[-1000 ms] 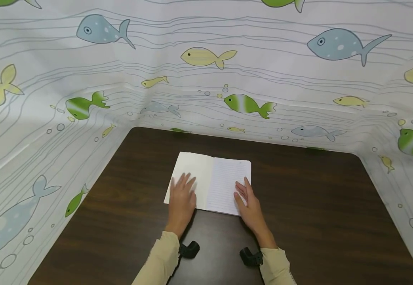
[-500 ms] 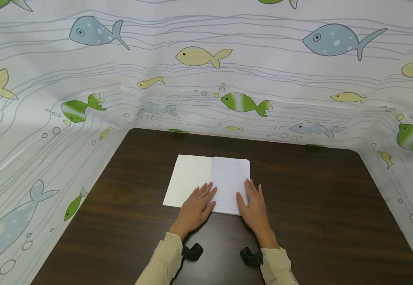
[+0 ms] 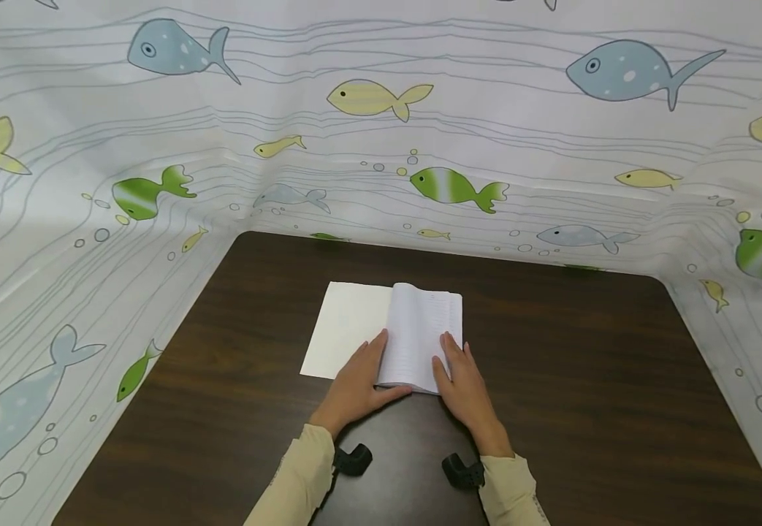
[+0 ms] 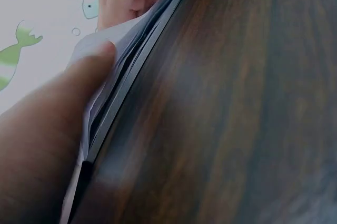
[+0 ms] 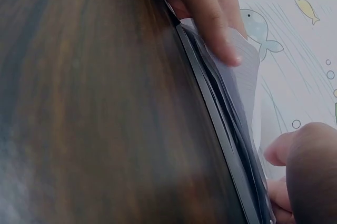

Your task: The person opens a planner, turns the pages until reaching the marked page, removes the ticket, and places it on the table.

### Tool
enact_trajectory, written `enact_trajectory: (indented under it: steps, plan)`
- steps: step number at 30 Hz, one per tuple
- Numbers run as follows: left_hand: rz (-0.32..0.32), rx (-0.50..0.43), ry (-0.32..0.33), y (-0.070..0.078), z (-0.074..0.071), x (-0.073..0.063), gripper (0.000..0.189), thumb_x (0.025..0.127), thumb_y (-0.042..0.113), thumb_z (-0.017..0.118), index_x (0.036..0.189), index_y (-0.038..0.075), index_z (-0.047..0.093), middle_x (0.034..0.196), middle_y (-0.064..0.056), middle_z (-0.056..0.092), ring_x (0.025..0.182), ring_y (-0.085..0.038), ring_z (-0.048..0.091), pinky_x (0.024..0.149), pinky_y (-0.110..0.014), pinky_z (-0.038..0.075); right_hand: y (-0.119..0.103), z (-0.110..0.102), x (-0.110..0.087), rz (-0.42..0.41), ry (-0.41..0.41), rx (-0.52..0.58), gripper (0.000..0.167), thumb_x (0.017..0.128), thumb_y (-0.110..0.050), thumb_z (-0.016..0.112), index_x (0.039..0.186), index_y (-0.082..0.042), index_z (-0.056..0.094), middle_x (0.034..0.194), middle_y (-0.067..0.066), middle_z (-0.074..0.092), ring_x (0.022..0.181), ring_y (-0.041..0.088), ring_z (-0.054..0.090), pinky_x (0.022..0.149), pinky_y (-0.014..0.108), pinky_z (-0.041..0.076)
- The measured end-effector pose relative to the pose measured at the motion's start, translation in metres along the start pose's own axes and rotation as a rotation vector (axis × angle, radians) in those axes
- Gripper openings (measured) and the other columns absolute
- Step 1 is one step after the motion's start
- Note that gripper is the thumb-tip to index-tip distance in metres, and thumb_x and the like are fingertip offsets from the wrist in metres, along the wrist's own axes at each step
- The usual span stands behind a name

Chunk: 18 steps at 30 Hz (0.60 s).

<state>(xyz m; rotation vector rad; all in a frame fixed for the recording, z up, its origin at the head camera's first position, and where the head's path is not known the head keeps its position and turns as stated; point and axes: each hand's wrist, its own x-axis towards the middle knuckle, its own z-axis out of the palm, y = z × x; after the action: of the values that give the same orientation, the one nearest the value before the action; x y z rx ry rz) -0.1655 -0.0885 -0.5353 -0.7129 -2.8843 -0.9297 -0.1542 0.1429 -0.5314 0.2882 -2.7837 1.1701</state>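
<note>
We've got an open notebook [image 3: 390, 336] lying mid-table [image 3: 584, 380], right at 12 o'clock from us. Our left hand [image 3: 357, 383] pinches a lifted bunch of its pages at the near edge, thumb underneath. Our right hand [image 3: 462, 387] rests flat on the right page at about 1 o'clock, fingers straight.

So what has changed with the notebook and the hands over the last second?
The left hand slid from the blank left page toward the spine, and its thumb now lifts a sheaf of lined pages at the near edge, so they bow up. The right hand moved little and rests on the right side of the notebook. The notebook stayed open in the same spot on the dark table.
</note>
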Motion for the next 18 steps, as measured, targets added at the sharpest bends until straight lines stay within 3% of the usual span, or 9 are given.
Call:
enact_trajectory:
  steps: [5,10,14,18]
  plan:
    - [0.039,-0.004,0.023,-0.0004,-0.0003,-0.0007,0.106,0.09,0.055,0.076,0.162,-0.002,0.024,0.165,-0.016,0.035,0.151,-0.027,0.037,0.125,-0.043,0.024,0.0005,-0.001,-0.0005,0.009,0.016,0.03,0.056,0.107,-0.023,0.055,0.153,0.006,0.043,0.159,0.018,0.041,0.152,0.03,0.034,0.126,0.052,0.017]
    - [0.093,0.0,0.071,-0.0033,-0.0005,-0.0032,0.096,0.092,0.036,0.079,0.162,-0.001,0.025,0.168,-0.016,0.03,0.153,-0.03,0.033,0.123,-0.048,0.028,-0.0004,-0.0009,-0.0007,0.013,0.028,0.048,0.056,0.108,-0.024,0.054,0.153,0.007,0.043,0.158,0.019,0.042,0.151,0.032,0.035,0.126,0.053,0.018]
    - [0.162,0.017,0.193,-0.0054,-0.0012,-0.0028,0.101,0.084,0.026,0.084,0.163,0.003,0.025,0.17,-0.017,0.021,0.156,-0.033,0.024,0.122,-0.059,0.024,-0.002,-0.0001,-0.0009,0.042,0.032,0.085,0.057,0.113,-0.032,0.041,0.156,0.006,0.038,0.161,0.018,0.039,0.153,0.032,0.031,0.126,0.053,0.018]
    - [0.192,0.022,0.387,-0.0034,-0.0043,-0.0014,0.115,0.073,0.027,0.089,0.164,0.002,0.022,0.171,-0.022,0.013,0.155,-0.039,0.021,0.122,-0.062,0.02,-0.0031,0.0001,-0.0023,0.048,0.041,0.113,0.058,0.115,-0.033,0.03,0.156,0.008,0.035,0.165,0.02,0.031,0.154,0.035,0.027,0.125,0.055,0.019]
